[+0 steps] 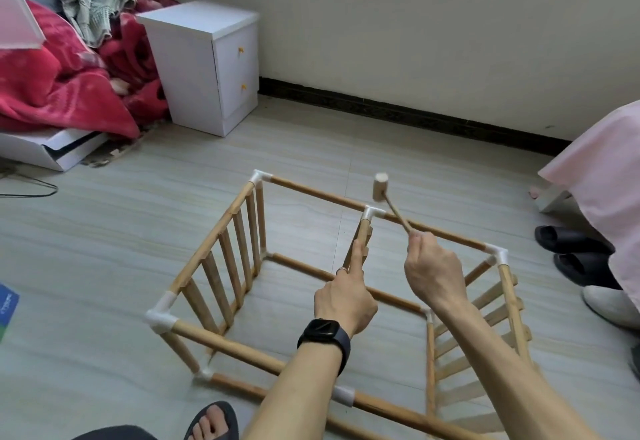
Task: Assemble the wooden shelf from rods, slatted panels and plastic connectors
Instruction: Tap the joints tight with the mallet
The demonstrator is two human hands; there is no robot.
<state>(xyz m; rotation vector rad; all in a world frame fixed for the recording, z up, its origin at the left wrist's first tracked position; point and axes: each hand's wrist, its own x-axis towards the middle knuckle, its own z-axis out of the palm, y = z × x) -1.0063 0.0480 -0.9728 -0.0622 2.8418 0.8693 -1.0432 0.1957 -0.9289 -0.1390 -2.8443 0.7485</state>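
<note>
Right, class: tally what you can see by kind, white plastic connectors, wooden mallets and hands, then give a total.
White plastic connectors: 8
Wooden mallets: 1
Hands: 2, left hand gripping a rod, right hand gripping the mallet
Total: 11

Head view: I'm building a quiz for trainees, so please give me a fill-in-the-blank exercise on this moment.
The right hand grips the small pale wooden mallet by its ____.
The left hand, wearing a ____ smartwatch, holds the middle slatted wooden panel.
The mallet's head hangs close above a ____ plastic T-connector.
Missing: handle; black; white.
</note>
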